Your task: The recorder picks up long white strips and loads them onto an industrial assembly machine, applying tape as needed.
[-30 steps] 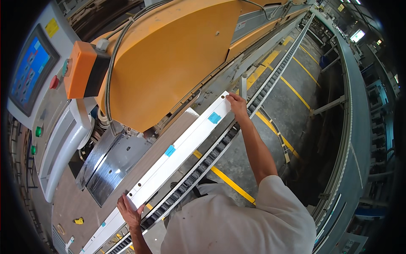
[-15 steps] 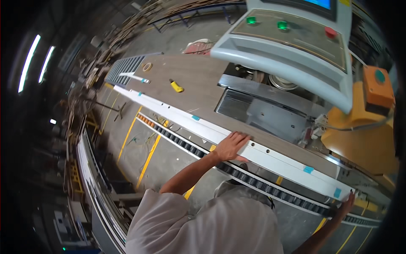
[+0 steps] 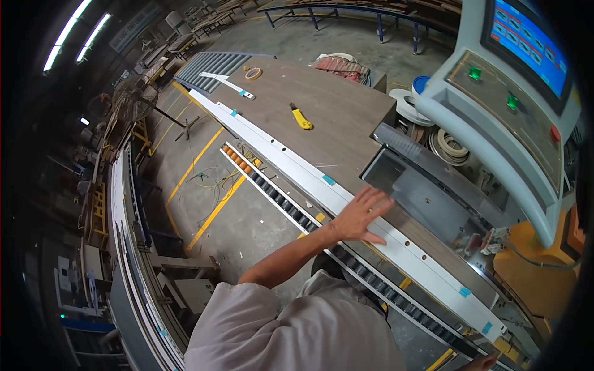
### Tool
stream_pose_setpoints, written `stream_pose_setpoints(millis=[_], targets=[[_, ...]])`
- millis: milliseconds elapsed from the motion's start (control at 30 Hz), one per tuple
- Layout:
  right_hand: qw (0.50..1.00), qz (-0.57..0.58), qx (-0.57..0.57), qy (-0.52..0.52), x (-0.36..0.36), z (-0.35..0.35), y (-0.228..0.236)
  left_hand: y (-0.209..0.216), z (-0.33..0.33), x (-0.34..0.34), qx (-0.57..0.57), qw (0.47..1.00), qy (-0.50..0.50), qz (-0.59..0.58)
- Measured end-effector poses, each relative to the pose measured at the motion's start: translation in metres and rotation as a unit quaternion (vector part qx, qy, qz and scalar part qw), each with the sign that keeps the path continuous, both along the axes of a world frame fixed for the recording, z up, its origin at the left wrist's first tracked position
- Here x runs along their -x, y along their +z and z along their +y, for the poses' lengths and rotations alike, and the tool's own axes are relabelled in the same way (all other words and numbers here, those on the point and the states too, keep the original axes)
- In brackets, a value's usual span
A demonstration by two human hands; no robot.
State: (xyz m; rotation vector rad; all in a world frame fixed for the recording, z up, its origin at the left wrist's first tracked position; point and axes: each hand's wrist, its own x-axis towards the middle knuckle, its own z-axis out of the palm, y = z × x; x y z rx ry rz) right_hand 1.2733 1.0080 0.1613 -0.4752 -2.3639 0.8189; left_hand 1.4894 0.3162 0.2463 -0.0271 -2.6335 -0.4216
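A long white board, with small pieces of teal tape and several dark holes, lies along the near edge of a brown worktable. My left hand is over the middle of this board, its fingers spread and palm down; whether it presses on the surface or hovers just above I cannot make out. Low at the right, past the board's taped end, my right hand is partly cut off by the picture's lower edge. It is apart from the board, and its fingers are hardly visible.
On the table lie a yellow utility knife, a tape roll and a short white strip. A machine control panel overhangs the right side. Below the board runs a narrow roller track; a roller conveyor extends beyond the table.
My view has turned to the right. My right hand has left the board's end and dropped toward the lower edge. My left hand's fingers have spread wider.
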Motion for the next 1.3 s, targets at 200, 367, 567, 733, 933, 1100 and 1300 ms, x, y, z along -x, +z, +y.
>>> stream_pose_setpoints(millis=[200, 367, 567, 733, 933, 1100, 1300], targets=[[0.975, 0.217, -0.038, -0.015, -0.123, -0.175, 0.067, 0.019, -0.216, -0.038, 0.019, 0.968, 0.217, 0.121], [0.976, 0.209, -0.064, -0.002, -0.159, -0.314, 0.045, 0.009, -0.446, -0.056, 0.079, 0.926, 0.352, 0.113], [0.981, 0.159, -0.109, 0.019, -0.215, -0.406, 0.072, -0.032, -0.624, -0.078, 0.048, 0.908, 0.416, 0.025], [0.958, 0.157, -0.237, 0.042, -0.243, -0.460, 0.114, -0.049, -0.721, -0.078, 0.028, 0.880, 0.473, -0.028], [0.967, 0.129, -0.218, -0.007, -0.270, -0.466, 0.105, -0.075, -0.780, -0.084, 0.121, 0.882, 0.454, 0.031], [0.983, 0.132, -0.125, -0.025, -0.280, -0.413, 0.067, -0.034, -0.743, -0.058, -0.163, 0.884, 0.429, -0.088], [0.995, -0.014, 0.011, 0.103, -0.252, -0.527, 0.087, 0.034, -0.557, -0.041, -0.711, 0.687, -0.136, 0.069]])
